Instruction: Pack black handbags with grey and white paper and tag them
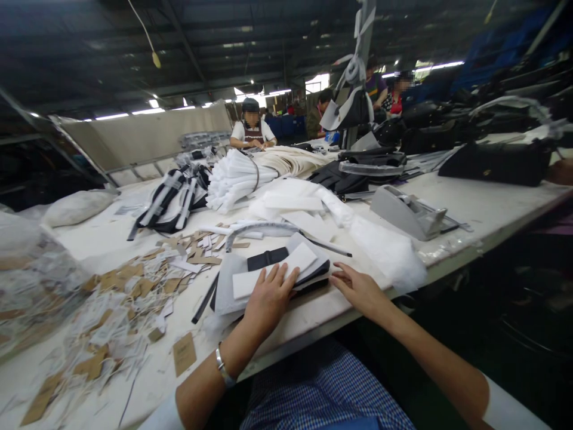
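My left hand (pixel 267 297) lies flat with fingers stretched out on a white strip (pixel 277 269) that tops a stack of black and white fabric pieces (pixel 268 266) near the table's front edge. A silver bracelet sits on that wrist. My right hand (pixel 358 289) rests just right of the stack, fingers extended and together, their tips touching the black edge of the pile. Neither hand grips anything.
Brown and white paper tags (pixel 134 292) litter the white table (pixel 483 209) at left. A clear bag of tags (pixel 31 280) stands far left. A grey tape dispenser (pixel 407 212), white foam sheets (pixel 385 248), a bundle of white strips (pixel 237 176) and black bags (pixel 170 203) lie beyond. Other people work at the far end.
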